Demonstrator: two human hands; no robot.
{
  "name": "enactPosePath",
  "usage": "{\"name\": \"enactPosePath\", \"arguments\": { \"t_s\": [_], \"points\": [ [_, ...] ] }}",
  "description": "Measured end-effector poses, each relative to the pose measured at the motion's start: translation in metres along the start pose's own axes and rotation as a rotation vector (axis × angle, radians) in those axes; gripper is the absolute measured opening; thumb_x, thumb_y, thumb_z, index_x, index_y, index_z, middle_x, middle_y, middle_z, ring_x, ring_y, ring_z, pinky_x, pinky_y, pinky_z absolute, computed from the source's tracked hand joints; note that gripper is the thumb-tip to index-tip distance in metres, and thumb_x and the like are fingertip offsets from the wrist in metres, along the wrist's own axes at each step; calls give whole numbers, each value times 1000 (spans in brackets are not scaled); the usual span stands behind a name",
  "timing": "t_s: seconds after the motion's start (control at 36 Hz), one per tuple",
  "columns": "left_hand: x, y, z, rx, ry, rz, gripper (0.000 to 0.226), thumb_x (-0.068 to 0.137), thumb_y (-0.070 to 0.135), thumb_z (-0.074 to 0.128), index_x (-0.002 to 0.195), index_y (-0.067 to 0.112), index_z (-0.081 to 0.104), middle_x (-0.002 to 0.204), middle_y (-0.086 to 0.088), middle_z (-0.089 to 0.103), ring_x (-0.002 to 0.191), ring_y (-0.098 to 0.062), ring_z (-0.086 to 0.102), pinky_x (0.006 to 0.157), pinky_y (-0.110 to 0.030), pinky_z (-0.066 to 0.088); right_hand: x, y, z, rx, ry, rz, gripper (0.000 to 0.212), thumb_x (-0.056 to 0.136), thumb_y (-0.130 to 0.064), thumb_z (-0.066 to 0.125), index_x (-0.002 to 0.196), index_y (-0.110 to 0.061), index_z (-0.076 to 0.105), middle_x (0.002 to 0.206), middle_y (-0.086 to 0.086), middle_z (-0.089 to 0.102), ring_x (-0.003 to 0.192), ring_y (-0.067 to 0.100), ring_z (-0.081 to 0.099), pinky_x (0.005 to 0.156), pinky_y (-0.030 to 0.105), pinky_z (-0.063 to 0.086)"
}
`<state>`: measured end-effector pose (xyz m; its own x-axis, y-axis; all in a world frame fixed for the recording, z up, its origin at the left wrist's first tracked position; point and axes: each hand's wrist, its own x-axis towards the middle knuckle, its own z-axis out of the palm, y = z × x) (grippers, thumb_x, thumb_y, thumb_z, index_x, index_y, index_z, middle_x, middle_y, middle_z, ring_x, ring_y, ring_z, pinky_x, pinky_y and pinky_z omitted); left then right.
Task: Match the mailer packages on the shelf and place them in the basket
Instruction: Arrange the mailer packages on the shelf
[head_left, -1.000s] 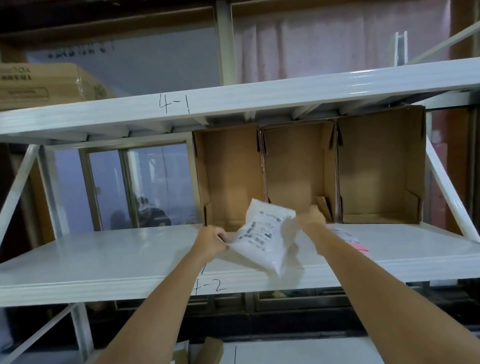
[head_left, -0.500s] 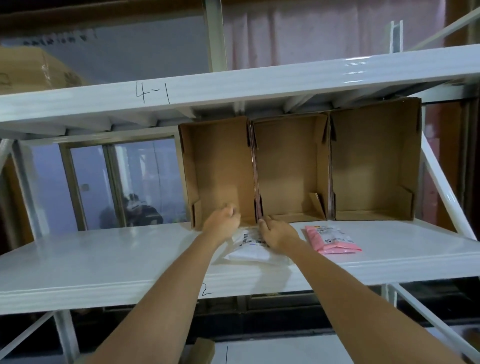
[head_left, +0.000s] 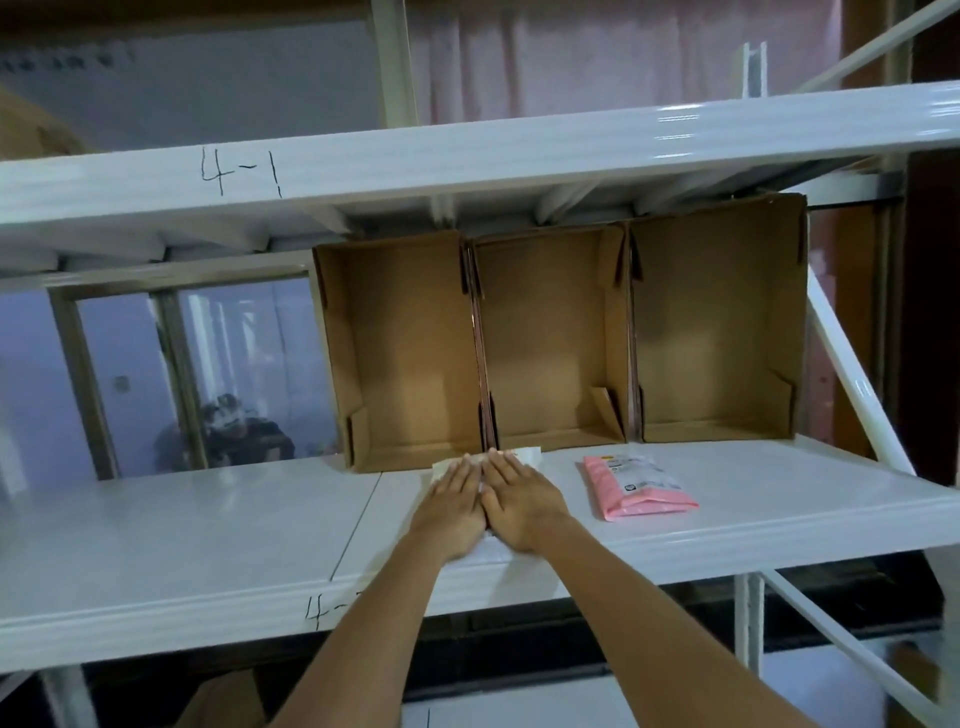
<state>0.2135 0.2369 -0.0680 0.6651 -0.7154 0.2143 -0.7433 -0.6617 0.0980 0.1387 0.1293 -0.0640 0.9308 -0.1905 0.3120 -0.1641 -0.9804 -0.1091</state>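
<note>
White shelf (head_left: 208, 545): left hand (head_left: 453, 512) and right hand (head_left: 519, 506) lay flat, fingers straight, pressing white mailer (head_left: 527, 455). Pink mailer (head_left: 636, 486) beside. Best to flatten evenly, label readable.

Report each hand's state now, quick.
Left hand: open, fingers flat, pressing the flat white plastic mailer package.
Right hand: open, fingers flat, pressing the same package.

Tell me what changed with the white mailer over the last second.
The white plastic mailer, held up off the shelf in both hands a second ago, now lies flat on the white metal shelf. The left hand and right hand press it, fingers straight. The pink mailer and three cardboard boxes stayed put.
</note>
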Motion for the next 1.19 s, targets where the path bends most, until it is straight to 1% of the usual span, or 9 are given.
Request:
{"name": "enactPosePath", "arguments": {
  "t_s": [0.42, 0.61, 0.72, 0.89, 0.97, 1.03, 1.08, 1.14, 1.19],
  "points": [
    [8, 0, -3, -45, -233, -68, 55, 102, 40, 15, 155, 26, 6, 162, 4, -6, 149, -13, -4, 122, -35, 1, 12, 2, 0, -36, -260, 95, 56, 103, -38, 8, 155, -18, 16, 163, -1, 7, 150, 14, 7, 121, 36, 10],
    [9, -1, -1, -40, -238, -88, 56, 102, 40, 16, 155, 24, 7, 162, 4, -2, 149, -13, -1, 121, -33, 2, 13, -1, -2, -62, -296, 139, 57, 103, -39, 6, 155, -20, 16, 163, -4, 8, 149, 12, 8, 119, 37, 14],
    [11, 1, 1, -21, -231, -158, 58, 101, 42, 16, 155, 21, 6, 162, 2, -3, 149, -16, -2, 121, -35, 2, 13, -5, -2, -131, -310, 267, 63, 101, -48, 5, 156, -17, 11, 163, -2, 3, 150, 14, 5, 117, 39, 17],
    [7, 5, 3, -23, -174, -310, 63, 100, 44, 13, 154, 14, 3, 162, -1, -5, 149, -17, -3, 121, -38, 4, 8, -4, 2, -73, -277, 348, 74, 99, -57, 5, 155, -9, 3, 163, 4, -1, 150, 18, 0, 121, 36, 8],
    [8, 2, 3, -4, -181, -283, 61, 99, 41, 14, 154, 15, 12, 162, -3, 2, 149, -20, 4, 121, -40, 10, 4, -1, 0, -10, -257, 325, 72, 99, -54, 10, 155, -8, 4, 163, 5, 0, 150, 19, 1, 121, 37, 8],
    [7, 0, 0, 60, -167, -253, 56, 98, 36, 19, 149, 13, 28, 158, -8, 19, 144, -26, 20, 116, -42, 21, 1, -1, -7, -22, -285, 306, 68, 100, -48, 13, 155, -8, 12, 163, 7, 7, 150, 21, 8, 121, 39, 11],
    [7, 0, -5, 114, -122, -253, 49, 99, 31, 25, 142, 12, 37, 150, -9, 33, 136, -28, 32, 110, -42, 28, 2, -3, -11, -73, -244, 302, 62, 101, -43, 16, 148, -7, 33, 156, 11, 31, 143, 25, 29, 118, 41, 20],
    [13, 2, -11, 151, -54, -199, 44, 98, 27, 31, 139, 13, 40, 146, -9, 38, 133, -27, 35, 107, -39, 30, 9, -2, -13, -117, -93, 284, 55, 101, -39, 18, 131, -9, 55, 137, 11, 53, 126, 25, 48, 107, 39, 32],
    [20, 0, -10, 101, -9, -139, 45, 97, 25, 36, 140, 14, 40, 148, -7, 37, 136, -25, 33, 110, -36, 29, 18, -2, -8, -97, 32, 219, 52, 102, -36, 20, 123, -11, 60, 131, 10, 57, 120, 24, 51, 101, 36, 37]
  ]
}}
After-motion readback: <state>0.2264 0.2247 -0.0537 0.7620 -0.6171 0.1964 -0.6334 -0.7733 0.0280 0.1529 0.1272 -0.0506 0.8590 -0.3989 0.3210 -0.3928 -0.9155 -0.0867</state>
